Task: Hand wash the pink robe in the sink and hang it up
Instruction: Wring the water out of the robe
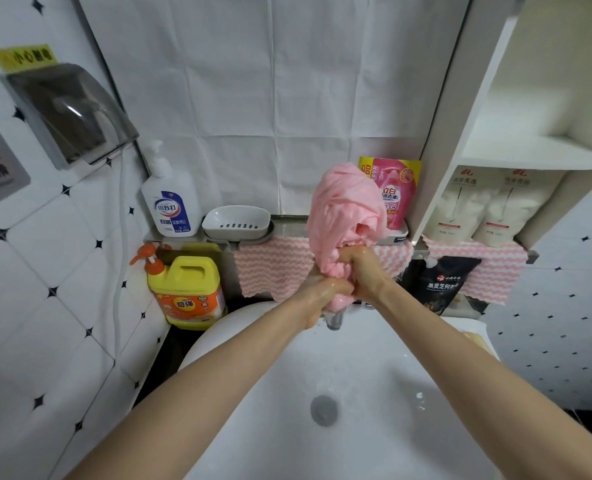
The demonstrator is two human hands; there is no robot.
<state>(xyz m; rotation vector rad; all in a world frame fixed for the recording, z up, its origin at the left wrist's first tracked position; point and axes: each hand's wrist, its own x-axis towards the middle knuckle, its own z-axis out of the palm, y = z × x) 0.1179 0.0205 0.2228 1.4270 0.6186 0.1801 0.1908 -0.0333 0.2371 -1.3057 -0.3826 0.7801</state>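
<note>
Pink robe: the pink robe (346, 206) was bunched into a tall wet wad, held up over the back of the sink (374, 372).
Left hand: the left hand (324, 291) was closed tight round the lower end of the wad, fingers curled into the cloth.
Right hand: the right hand (363, 268) gripped the same bundle just above and beside the left, knuckles toward the camera, and the two hands touched.
Robe relative to grip: most of the cloth rose above both fists in a twisted mass; only a short pink end showed below them.
Tap: a metal tap (334, 320) showed just under the hands and the pink end, but contact could not be told.
Sink: white basin, with a grey drain (324, 409) well below the hands.
Shelf behind: a white pump bottle (171, 202), a soap dish (237, 221) and a pink refill pouch (398, 192), the pouch partly hidden by the robe.
Below shelf: a pink-and-white striped cloth (273, 268) hung down, with a yellow jug (187, 292) to its left.
</note>
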